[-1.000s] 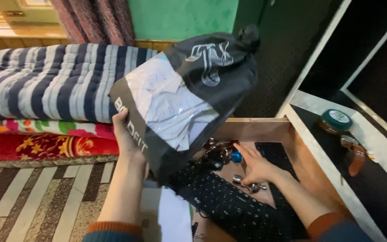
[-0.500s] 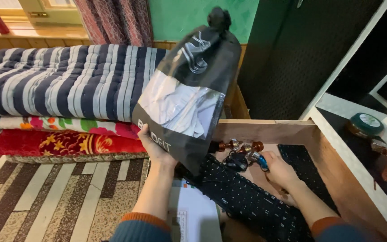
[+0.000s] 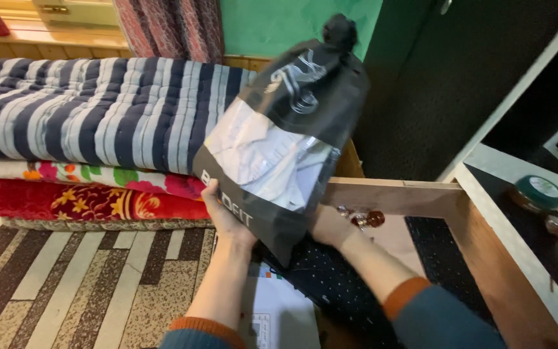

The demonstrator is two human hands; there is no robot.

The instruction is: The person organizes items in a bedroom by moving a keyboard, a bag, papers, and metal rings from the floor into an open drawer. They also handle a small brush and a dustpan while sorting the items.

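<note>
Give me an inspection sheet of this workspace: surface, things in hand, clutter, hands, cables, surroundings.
Surface: open wooden drawer, patterned rug beside it.
Things in hand: black bag with a clear window, knotted at the top, lifted over the drawer.
Clutter: black keyboard, small brown-knobbed metal bits, white paper, lidded jar on the ledge.
Hands: left hand has its grip on the bag's lower edge; right hand touches its underside.
Cables: nothing seen.
Surroundings: striped mattress on floral quilts, green wall, curtain.

Shot from one head-worn camera, angled down and forward, close over the open wooden drawer beside the patterned floor.
</note>
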